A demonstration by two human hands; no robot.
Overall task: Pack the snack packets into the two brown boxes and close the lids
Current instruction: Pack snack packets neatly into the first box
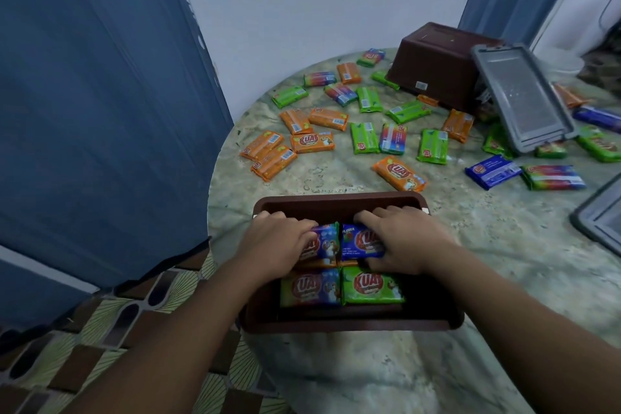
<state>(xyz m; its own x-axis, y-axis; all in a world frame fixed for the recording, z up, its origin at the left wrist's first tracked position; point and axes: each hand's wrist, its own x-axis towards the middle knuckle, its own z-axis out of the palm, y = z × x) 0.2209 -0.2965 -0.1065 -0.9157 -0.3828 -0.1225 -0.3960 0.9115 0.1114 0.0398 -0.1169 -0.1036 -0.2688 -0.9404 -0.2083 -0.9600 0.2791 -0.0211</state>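
1. Snack packets (pixel 339 118): mostly unpacked, scattered across marble table (pixel 504 245), orange, green, blue and rainbow ones, far half and right side.
2. Near brown box (pixel 339 200): upright, open, at near table edge, partly filled. Two green packets (pixel 371 284) flat side by side at near end; two blue packets (pixel 359 240) beyond them, orange showing beneath, so likely a second layer started.
3. Left hand (pixel 279 245): inside box, fingers curled over left blue packet, pressing or gripping it; thumb hidden, exact hold unclear.
4. Right hand (pixel 400 239): inside box, fingers bent over right blue packet, thumb tucked at its near edge, looks like a pinch-hold while seating it.
5. Far brown box (pixel 440 64): upside down at back of table, resting on a few packets, nothing packed in it as far as visible.
6. Grey lid (pixel 524 97): off, leaning against far box, lying over packets. Second grey lid (pixel 601 218): at right frame edge, also off.
7. Progress judged early: one box started, other untouched, needs flipping, both lids unfitted.
8. Left to do: gather loose packets, fill both boxes, close both lids.
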